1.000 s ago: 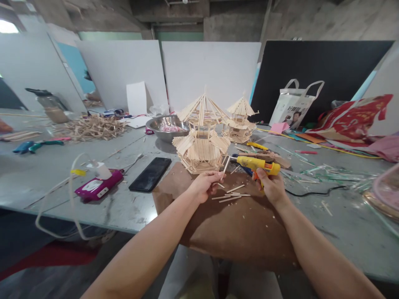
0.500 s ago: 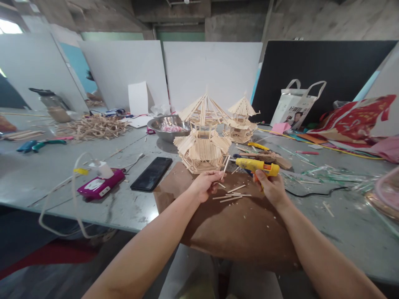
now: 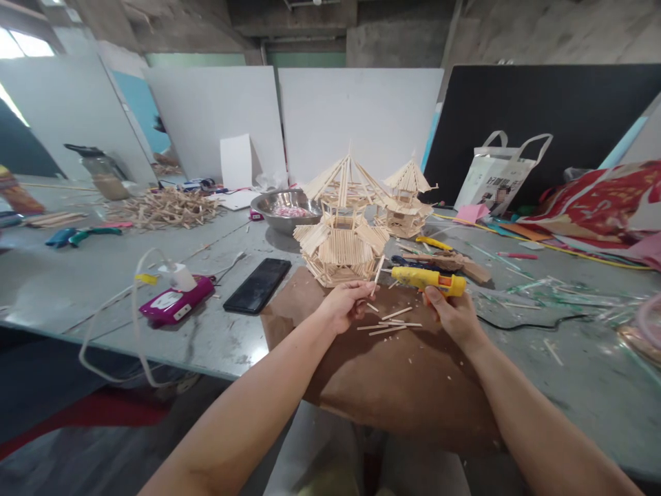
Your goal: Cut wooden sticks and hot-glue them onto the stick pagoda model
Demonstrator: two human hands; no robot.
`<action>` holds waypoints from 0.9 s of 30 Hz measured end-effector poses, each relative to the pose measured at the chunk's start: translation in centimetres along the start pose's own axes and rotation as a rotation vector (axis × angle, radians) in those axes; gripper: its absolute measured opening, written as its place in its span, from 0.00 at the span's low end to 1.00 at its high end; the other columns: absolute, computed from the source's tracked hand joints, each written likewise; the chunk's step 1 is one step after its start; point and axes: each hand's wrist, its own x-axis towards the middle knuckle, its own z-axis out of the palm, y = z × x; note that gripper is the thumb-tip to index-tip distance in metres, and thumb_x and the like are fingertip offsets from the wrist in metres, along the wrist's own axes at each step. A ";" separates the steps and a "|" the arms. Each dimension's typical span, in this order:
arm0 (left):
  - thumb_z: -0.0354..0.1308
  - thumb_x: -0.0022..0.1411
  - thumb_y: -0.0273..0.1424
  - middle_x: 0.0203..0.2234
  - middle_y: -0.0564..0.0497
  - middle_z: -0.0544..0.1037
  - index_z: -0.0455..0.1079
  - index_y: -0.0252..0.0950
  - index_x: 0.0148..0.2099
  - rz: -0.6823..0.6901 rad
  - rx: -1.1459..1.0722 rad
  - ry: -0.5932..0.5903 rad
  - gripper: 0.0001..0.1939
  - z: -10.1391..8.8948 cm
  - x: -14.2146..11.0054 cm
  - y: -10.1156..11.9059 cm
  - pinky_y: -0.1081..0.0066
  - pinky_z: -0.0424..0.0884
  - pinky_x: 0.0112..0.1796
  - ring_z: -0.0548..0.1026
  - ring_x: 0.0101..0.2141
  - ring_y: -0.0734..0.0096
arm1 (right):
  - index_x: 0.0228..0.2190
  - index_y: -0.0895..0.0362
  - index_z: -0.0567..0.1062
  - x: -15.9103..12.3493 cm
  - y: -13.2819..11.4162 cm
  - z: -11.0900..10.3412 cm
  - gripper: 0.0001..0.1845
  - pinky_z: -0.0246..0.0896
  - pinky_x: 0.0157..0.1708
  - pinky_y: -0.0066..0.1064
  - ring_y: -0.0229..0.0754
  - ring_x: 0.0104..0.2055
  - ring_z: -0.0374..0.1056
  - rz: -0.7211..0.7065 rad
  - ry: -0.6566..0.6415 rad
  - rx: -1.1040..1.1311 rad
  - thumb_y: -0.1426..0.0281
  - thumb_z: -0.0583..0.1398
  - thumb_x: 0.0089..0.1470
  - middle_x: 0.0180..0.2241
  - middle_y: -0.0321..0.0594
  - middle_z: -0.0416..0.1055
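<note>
Between the fingertips of my left hand [image 3: 347, 307] a thin wooden stick [image 3: 379, 270] is pinched, tilted upward. My right hand [image 3: 454, 315] grips a yellow glue gun [image 3: 426, 279], its nozzle pointing left close to the stick. Behind my left hand stands a pavilion model [image 3: 343, 248] built of wooden sticks, with an open-framed roof. A second, smaller stick pavilion [image 3: 406, 200] stands behind it to the right. Several loose sticks [image 3: 390, 327] lie on the brown board [image 3: 392, 386] beneath my hands.
Left of the board are a black phone [image 3: 257, 286] and a purple power strip [image 3: 178, 301] with a white plug and cable. A metal bowl [image 3: 284, 220], a heap of sticks [image 3: 168, 209] and pliers [image 3: 82, 236] sit farther back. Glue sticks [image 3: 562, 296] and a white bag [image 3: 493, 179] are at right.
The glue gun's nozzle has drawn slightly away to the right from the stick and tilted a little. The whole view has shifted, so the scene sits farther right. Both grips stay the same.
</note>
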 end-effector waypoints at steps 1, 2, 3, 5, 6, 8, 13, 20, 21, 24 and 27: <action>0.63 0.38 0.32 0.15 0.56 0.66 0.68 0.31 0.26 0.004 -0.002 -0.002 0.11 0.0 0.0 0.0 0.80 0.43 0.13 0.54 0.11 0.88 | 0.15 0.57 0.66 0.0 -0.1 0.0 0.17 0.44 0.12 0.24 0.30 0.13 0.51 -0.018 -0.003 -0.013 0.57 0.57 0.42 0.11 0.31 0.57; 0.63 0.38 0.32 0.15 0.56 0.66 0.68 0.31 0.26 0.007 -0.004 -0.002 0.11 0.0 0.0 0.0 0.80 0.43 0.13 0.54 0.11 0.87 | 0.14 0.57 0.66 -0.1 -0.2 0.0 0.17 0.44 0.12 0.24 0.31 0.13 0.51 -0.032 -0.005 -0.021 0.58 0.57 0.42 0.10 0.31 0.56; 0.63 0.39 0.32 0.15 0.56 0.66 0.68 0.31 0.26 0.010 -0.005 0.001 0.11 0.0 0.0 0.0 0.80 0.43 0.13 0.54 0.11 0.87 | 0.14 0.57 0.66 -0.1 -0.3 0.1 0.17 0.44 0.13 0.24 0.31 0.13 0.51 -0.043 -0.008 -0.025 0.58 0.57 0.42 0.10 0.31 0.56; 0.62 0.39 0.32 0.15 0.56 0.66 0.68 0.31 0.25 0.012 -0.010 0.008 0.10 0.0 -0.1 0.1 0.80 0.42 0.13 0.54 0.11 0.87 | 0.15 0.57 0.67 -0.2 -0.5 0.1 0.16 0.44 0.13 0.24 0.31 0.14 0.51 -0.051 -0.013 -0.026 0.58 0.57 0.42 0.10 0.31 0.56; 0.62 0.39 0.31 0.15 0.56 0.66 0.68 0.31 0.25 0.011 -0.012 0.010 0.10 0.1 -0.1 0.1 0.80 0.42 0.13 0.53 0.11 0.87 | 0.16 0.57 0.67 -0.2 -0.4 0.1 0.16 0.44 0.13 0.24 0.31 0.14 0.51 -0.050 -0.014 -0.027 0.58 0.57 0.42 0.11 0.31 0.56; 0.62 0.39 0.31 0.15 0.56 0.65 0.68 0.31 0.25 0.009 -0.017 0.012 0.10 0.1 -0.2 0.2 0.80 0.42 0.13 0.53 0.11 0.87 | 0.16 0.57 0.67 -0.2 -0.3 0.2 0.15 0.44 0.12 0.24 0.31 0.13 0.51 -0.047 -0.019 -0.033 0.58 0.57 0.42 0.11 0.31 0.56; 0.62 0.40 0.30 0.14 0.56 0.65 0.67 0.31 0.25 0.007 -0.037 0.002 0.09 0.2 -0.2 0.2 0.80 0.41 0.13 0.53 0.11 0.88 | 0.16 0.57 0.68 -0.3 -0.1 0.1 0.15 0.44 0.11 0.24 0.31 0.13 0.51 -0.058 -0.030 -0.033 0.59 0.58 0.41 0.10 0.31 0.56; 0.61 0.40 0.30 0.15 0.56 0.66 0.66 0.31 0.26 0.005 -0.060 -0.025 0.09 0.0 -0.1 0.3 0.80 0.42 0.13 0.54 0.11 0.87 | 0.18 0.59 0.69 -0.3 -0.7 0.1 0.16 0.44 0.10 0.23 0.31 0.13 0.51 -0.092 -0.061 -0.108 0.58 0.57 0.42 0.09 0.31 0.55; 0.61 0.40 0.30 0.16 0.56 0.66 0.66 0.31 0.26 0.002 -0.060 -0.028 0.09 0.0 -0.1 0.3 0.80 0.41 0.12 0.54 0.11 0.87 | 0.18 0.59 0.69 -0.3 -0.6 0.1 0.16 0.44 0.10 0.23 0.31 0.12 0.51 -0.100 -0.069 -0.125 0.58 0.57 0.42 0.09 0.31 0.55; 0.60 0.42 0.29 0.16 0.56 0.65 0.65 0.31 0.26 0.007 -0.062 -0.014 0.08 0.0 -0.1 0.3 0.80 0.41 0.12 0.53 0.10 0.87 | 0.20 0.60 0.69 -0.3 -0.3 -0.1 0.16 0.46 0.11 0.23 0.31 0.13 0.51 -0.123 -0.077 -0.158 0.59 0.56 0.44 0.10 0.31 0.55; 0.60 0.42 0.28 0.16 0.57 0.65 0.65 0.31 0.27 0.019 -0.061 0.020 0.08 0.0 0.0 0.4 0.80 0.41 0.13 0.53 0.10 0.88 | 0.21 0.60 0.70 -0.5 -0.1 -0.1 0.16 0.48 0.12 0.24 0.31 0.13 0.52 -0.146 -0.083 -0.198 0.59 0.55 0.44 0.11 0.32 0.57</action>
